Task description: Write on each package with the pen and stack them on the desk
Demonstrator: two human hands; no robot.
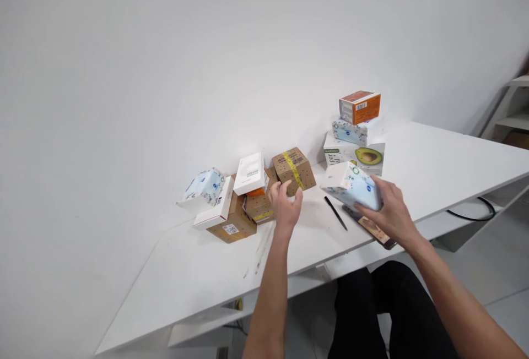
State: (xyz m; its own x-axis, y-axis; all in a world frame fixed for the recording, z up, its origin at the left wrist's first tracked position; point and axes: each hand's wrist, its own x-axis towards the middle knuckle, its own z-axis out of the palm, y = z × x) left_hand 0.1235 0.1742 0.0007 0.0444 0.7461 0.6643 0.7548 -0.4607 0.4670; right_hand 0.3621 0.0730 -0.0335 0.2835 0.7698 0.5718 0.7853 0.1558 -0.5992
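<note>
My right hand [386, 207] grips a tissue pack [351, 183], white and light blue with a leaf print, and holds it above the table by its right end. My left hand [285, 205] is empty with fingers apart and curved, in front of the brown dotted cardboard box with yellow tape [294, 169]. Left of that hand, a white slim box [249, 173] rests on an orange box [261, 189] over another brown carton [258, 205]. Further left, a second tissue pack [202, 187] and a flat white box [217, 207] lie on a brown box [235, 224].
At the right back, an orange box [360, 107] tops a tissue pack [350, 132] on a white avocado-print box [353, 152]. A black pen [335, 213] and a phone [374, 229] lie on the white table [198, 276]. The wall [206, 72] stands behind.
</note>
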